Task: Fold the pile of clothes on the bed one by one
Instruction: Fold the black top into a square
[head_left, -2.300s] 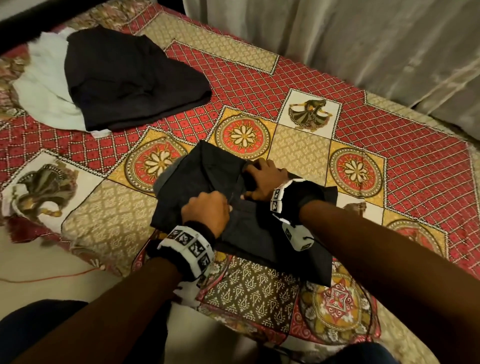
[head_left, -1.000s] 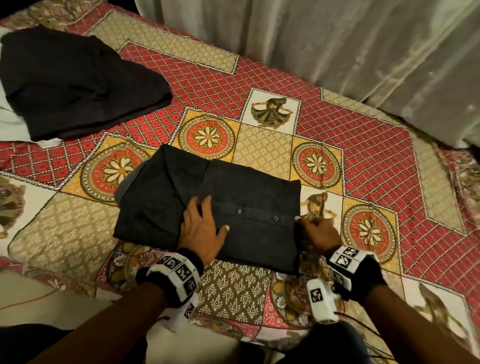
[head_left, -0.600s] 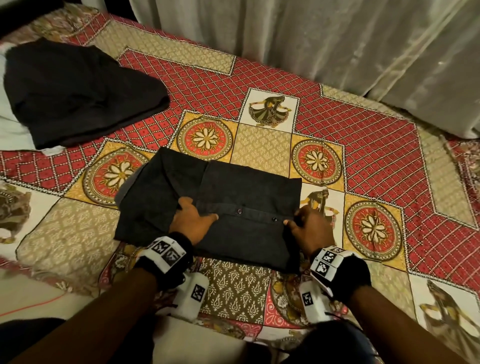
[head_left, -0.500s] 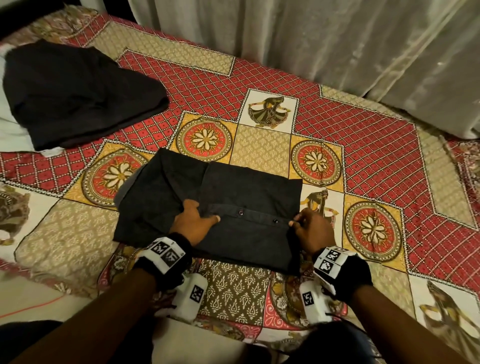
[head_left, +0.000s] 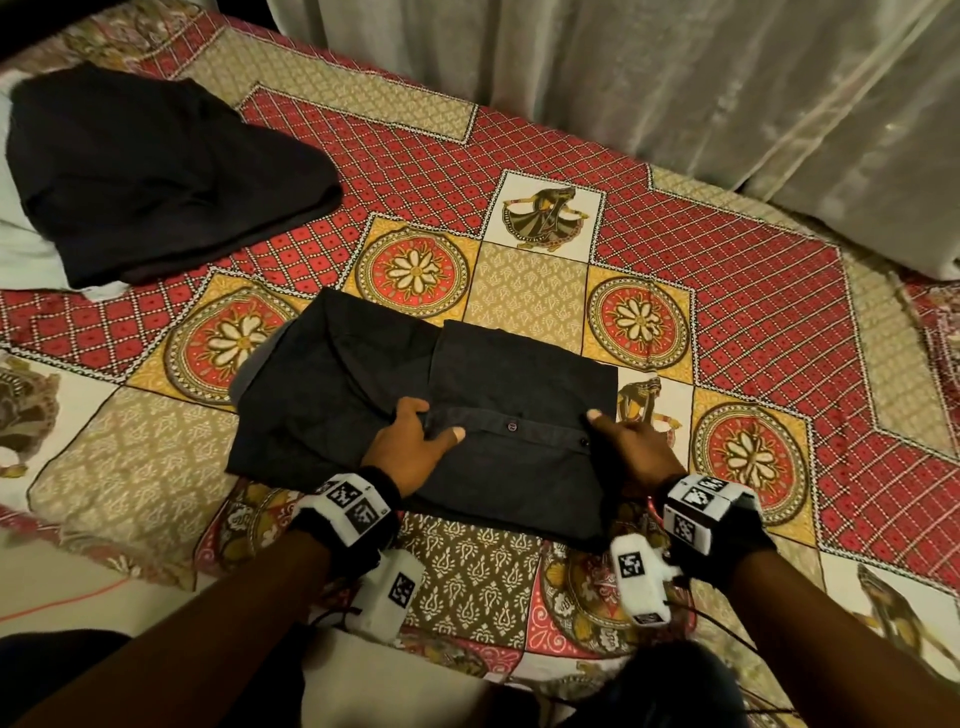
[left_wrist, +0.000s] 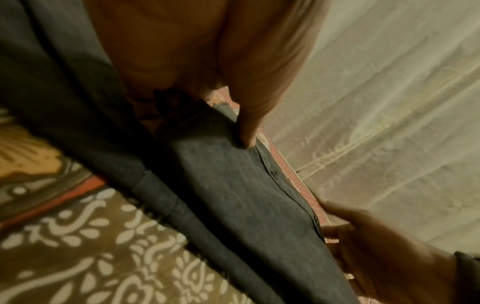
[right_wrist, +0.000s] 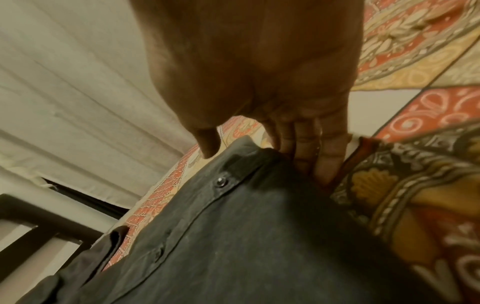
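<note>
A dark button-up shirt (head_left: 509, 395) lies partly folded near the front edge of the bed. My left hand (head_left: 431, 426) grips the buttoned placket fold at the shirt's middle; in the left wrist view the thumb (left_wrist: 246, 133) presses on top of the cloth (left_wrist: 233, 195) and the fingers are tucked under it. My right hand (head_left: 608, 431) holds the shirt's right edge. In the right wrist view its thumb (right_wrist: 205, 144) sits over the cloth (right_wrist: 246, 236) and its fingers (right_wrist: 311, 156) reach beneath the edge.
A black garment (head_left: 156, 171) lies on a white one (head_left: 21, 249) at the bed's far left. The patterned red and gold bedspread (head_left: 727, 291) covers the bed. A pale curtain (head_left: 727, 78) hangs along the far side. Floor (head_left: 52, 587) shows at lower left.
A second ago my left hand lay flat on the shirt and my right hand was at its lower right corner. Both now hold the fold line along the buttons.
</note>
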